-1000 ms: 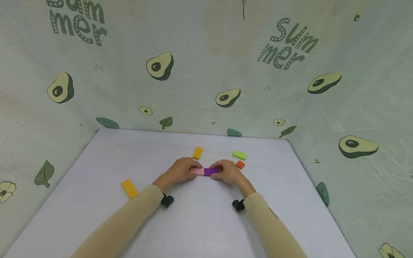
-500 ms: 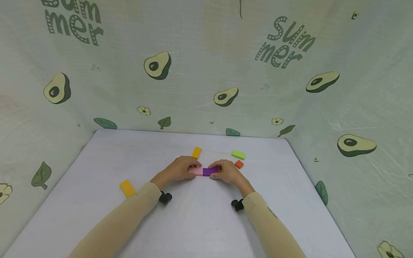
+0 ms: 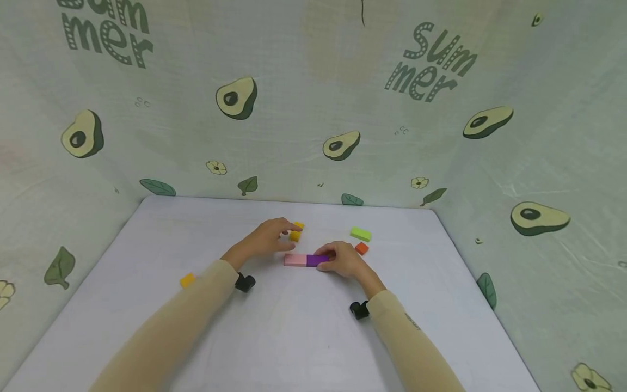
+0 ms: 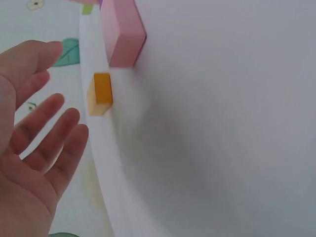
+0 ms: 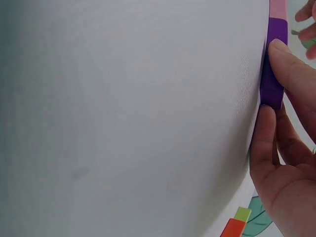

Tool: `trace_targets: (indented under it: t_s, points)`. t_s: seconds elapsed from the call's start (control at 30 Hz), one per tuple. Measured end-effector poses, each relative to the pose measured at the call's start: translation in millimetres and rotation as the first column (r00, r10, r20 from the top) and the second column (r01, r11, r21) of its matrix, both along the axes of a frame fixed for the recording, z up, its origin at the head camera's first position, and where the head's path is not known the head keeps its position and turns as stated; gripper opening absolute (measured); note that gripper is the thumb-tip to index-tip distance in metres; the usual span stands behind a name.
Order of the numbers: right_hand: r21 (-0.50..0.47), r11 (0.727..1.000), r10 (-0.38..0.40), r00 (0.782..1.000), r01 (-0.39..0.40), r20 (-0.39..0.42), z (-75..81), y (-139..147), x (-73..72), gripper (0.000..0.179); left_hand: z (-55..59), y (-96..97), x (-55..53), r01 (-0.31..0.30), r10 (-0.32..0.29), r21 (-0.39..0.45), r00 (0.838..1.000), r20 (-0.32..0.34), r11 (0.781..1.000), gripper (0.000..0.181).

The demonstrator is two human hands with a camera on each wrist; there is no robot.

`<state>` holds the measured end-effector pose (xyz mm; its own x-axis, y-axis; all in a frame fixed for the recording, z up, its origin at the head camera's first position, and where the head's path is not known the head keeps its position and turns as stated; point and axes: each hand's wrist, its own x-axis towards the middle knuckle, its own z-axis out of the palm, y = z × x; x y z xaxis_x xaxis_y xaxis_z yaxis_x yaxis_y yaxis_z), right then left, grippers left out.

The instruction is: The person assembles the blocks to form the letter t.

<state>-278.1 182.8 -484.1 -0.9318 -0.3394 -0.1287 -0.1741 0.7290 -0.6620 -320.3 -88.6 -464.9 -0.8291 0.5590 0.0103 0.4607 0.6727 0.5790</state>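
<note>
The pink block, end to end with the purple block on the surface, has been released by the left hand, now spread, empty and near a yellow block, the purple block being pinched by the right hand, alignment seemingly settled.

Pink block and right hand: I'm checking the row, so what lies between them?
The purple block lies between the pink block and the right hand, its end against the pink one; that hand pinches it. The head view shows this.
</note>
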Motion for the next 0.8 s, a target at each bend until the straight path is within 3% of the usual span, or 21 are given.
trace_targets:
  t_s: [0.2,0.43,0.8]
  points:
    - [0.003,1.000,0.005,1.000,-0.005,0.005,0.3,-0.1,-0.7,0.028,-2.2,-4.7,-22.0,0.020,-0.020,-0.005,1.000,0.019,1.000,0.060]
    - [-0.002,1.000,-0.006,1.000,0.006,0.007,0.0,1.9,-1.3,0.028,-16.4,-9.0,-43.4,0.067,-0.066,-0.024,0.997,0.030,0.997,0.057]
    - [-0.024,1.000,0.013,1.000,-0.012,0.015,0.9,2.8,-2.1,0.029,-19.6,-7.1,-57.5,0.119,-0.116,-0.042,0.991,0.062,0.992,0.058]
